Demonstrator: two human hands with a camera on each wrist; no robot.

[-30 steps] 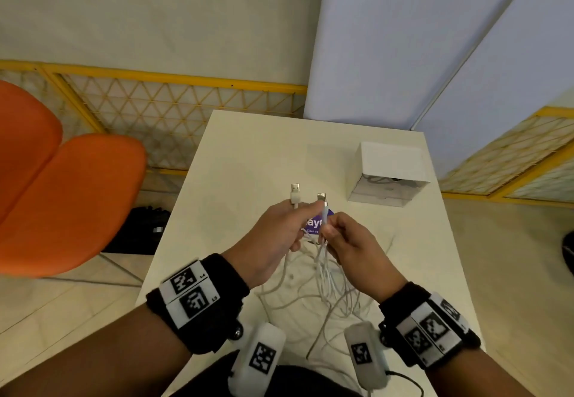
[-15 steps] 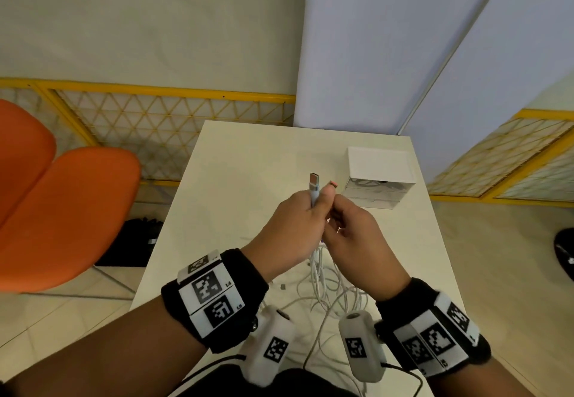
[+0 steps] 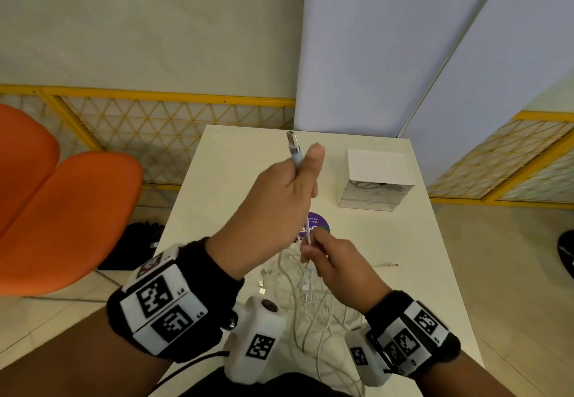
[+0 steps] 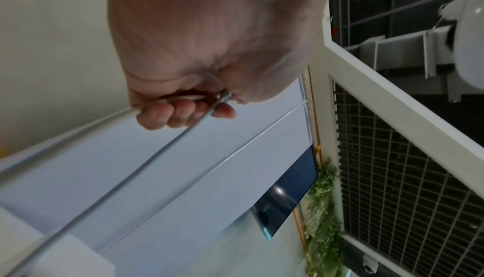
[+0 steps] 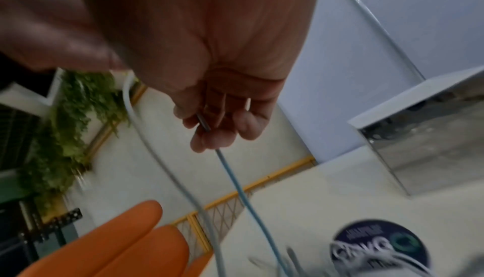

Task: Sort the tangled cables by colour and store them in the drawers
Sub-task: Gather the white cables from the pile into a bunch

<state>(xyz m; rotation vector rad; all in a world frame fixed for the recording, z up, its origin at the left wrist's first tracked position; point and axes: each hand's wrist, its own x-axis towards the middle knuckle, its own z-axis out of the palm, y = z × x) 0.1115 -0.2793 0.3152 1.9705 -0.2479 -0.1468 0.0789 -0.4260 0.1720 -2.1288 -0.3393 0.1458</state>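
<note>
A tangle (image 3: 310, 303) of white cables is lying at the desk's (image 3: 403, 241) near edge — light, limp, apt to snag. The right hand (image 3: 338, 268) is pinching one cable (image 3: 309, 232) low; the left hand (image 3: 273, 207) is gripping it below the plug (image 3: 293, 145), the firmest hold. Drawers (image 3: 375, 179) are sitting toward the far right corner.

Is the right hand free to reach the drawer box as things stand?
Probably not yet. The right hand pinches the white cable that the left hand holds up by its plug. The table between it and the drawer box looks bare, so only the cable hinders it.
</note>
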